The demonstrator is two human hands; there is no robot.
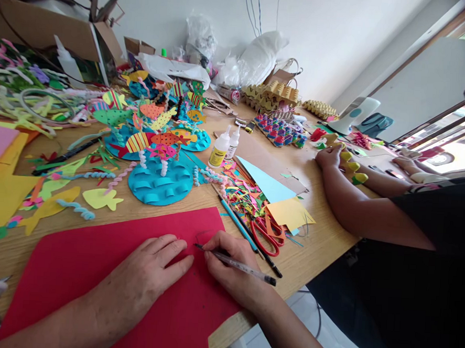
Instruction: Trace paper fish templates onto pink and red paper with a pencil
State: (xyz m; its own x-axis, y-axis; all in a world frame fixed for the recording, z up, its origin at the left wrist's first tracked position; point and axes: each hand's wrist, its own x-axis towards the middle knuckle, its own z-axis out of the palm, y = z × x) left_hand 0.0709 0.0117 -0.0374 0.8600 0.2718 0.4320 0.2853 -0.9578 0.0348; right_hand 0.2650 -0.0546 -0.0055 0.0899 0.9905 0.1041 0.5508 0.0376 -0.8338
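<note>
A large sheet of red paper (77, 261) lies on the table in front of me. My left hand (148, 268) rests flat on it, palm down, fingers stretched out. In my right hand (232, 271) is a pen (246, 268) with a clear barrel and a dark end. Its tip touches the paper near the upper right, where a faint drawn line shows. Beyond the sheet stands a blue round base (161, 185) with paper fish (138, 142) on curled stems. Red-handled scissors (266, 239) lie right of the sheet, beside pencils (239, 221).
Paper scraps (243, 190), two glue bottles (219, 149) and a light blue paper piece (266, 178) lie past the scissors. Yellow paper (2, 196) is at left. On the right, another person's hand (330, 158) holds a yellow-painted egg-carton strip (349, 163). Egg trays (274, 95) stand behind.
</note>
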